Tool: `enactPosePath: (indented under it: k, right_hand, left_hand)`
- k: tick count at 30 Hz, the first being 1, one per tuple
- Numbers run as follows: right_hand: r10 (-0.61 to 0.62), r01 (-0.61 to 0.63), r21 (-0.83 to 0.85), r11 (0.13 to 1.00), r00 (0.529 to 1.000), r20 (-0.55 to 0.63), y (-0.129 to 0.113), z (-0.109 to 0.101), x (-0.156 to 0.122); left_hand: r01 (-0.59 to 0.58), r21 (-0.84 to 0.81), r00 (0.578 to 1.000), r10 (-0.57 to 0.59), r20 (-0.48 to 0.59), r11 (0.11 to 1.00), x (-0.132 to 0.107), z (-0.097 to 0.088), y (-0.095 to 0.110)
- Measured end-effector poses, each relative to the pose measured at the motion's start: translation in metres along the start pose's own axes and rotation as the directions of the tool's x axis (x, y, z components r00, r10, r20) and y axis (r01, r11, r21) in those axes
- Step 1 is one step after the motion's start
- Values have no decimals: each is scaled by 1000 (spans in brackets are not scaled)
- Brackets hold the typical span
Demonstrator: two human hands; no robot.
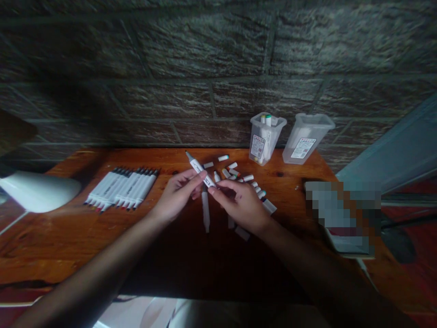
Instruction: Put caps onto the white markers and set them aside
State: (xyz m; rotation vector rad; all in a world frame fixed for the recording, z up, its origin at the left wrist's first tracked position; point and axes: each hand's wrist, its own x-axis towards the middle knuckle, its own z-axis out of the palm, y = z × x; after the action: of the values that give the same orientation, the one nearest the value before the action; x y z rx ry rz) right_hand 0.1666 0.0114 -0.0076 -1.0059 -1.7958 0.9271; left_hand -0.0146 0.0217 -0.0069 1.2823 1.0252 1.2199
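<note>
A slim white marker (200,169), a smooth plastic cylinder with a narrow grey tip pointing up and away, is held above the table (68,232) by both hands. The fingers of the left hand (177,193) are closed around the middle of its barrel, and the fingers of the right hand (241,205) are pinched on its near end. The table is of reddish, glossy wood with dark knots, and its far edge is met by a rough wall of dark stone blocks (205,59). Directly beneath the held marker a second white marker (205,212) lies on the wood, and just beyond and to the right of the held marker a loose scatter of short caps and markers (235,172) with coloured ends is spread. Farther right of the held marker, at the far edge, two clear, squarish plastic tubs are seen: one upright tub (265,139) with markers standing in it, and one tilted tub (307,139). Well to the left of the held marker a tidy row of white markers (121,187) with dark caps is laid side by side. Bare wood is left open between that row and the left hand.
</note>
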Motion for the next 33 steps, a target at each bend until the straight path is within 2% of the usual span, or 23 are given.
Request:
enactPosePath:
  k: [11, 20, 26, 33]
  right_hand:
    - [-17, 17, 17, 1000, 999, -51, -3, 1, 0]
    - [23, -23, -14, 1000, 1000, 2, 2, 1, 0]
    - [-107, 98, -100, 990, 990, -94, 5, -6, 4]
    - [-187, 169, -157, 973, 976, -109, -4, -9, 5]
  left_hand:
    - [4, -1, 1000, -4, -15, 1000, 0, 1, -1]
    - [0, 55, 1000, 0, -7, 998, 1, 0, -3]
    - [31, 81, 999, -30, -18, 996, -1, 4, -7]
    - [9, 122, 1000, -5, -28, 992, -6, 8, -3]
